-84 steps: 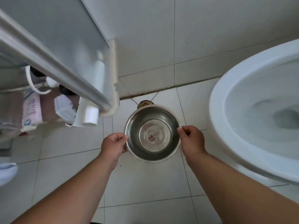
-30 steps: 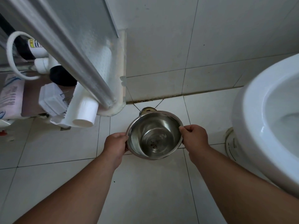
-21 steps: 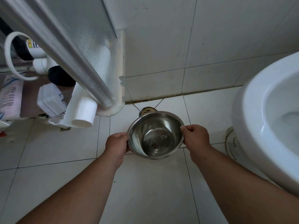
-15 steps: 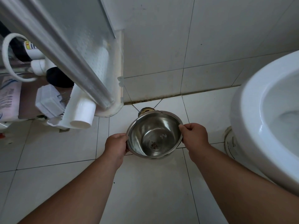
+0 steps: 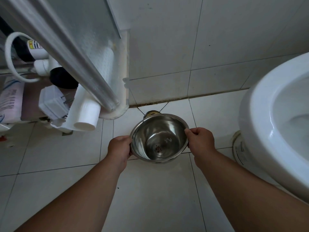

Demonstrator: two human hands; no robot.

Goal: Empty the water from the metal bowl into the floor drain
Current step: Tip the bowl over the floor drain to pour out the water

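Bowl (image 5: pixel 159 138) gripped at rim by my left hand (image 5: pixel 119 147) and right hand (image 5: pixel 199 141); I judge tipping the far lip slowly over drain (image 5: pixel 151 113) avoids splashing.

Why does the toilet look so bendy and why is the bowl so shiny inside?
In the head view, the wide-angle lens curves things near the edges, so the toilet bulges; the metal bowl, held by the left hand and right hand, mirrors the room's soft light as pale streaks.

white tiled floor (image 5: pixel 150 198), floor drain (image 5: pixel 151 113), toilet (image 5: pixel 267 123)
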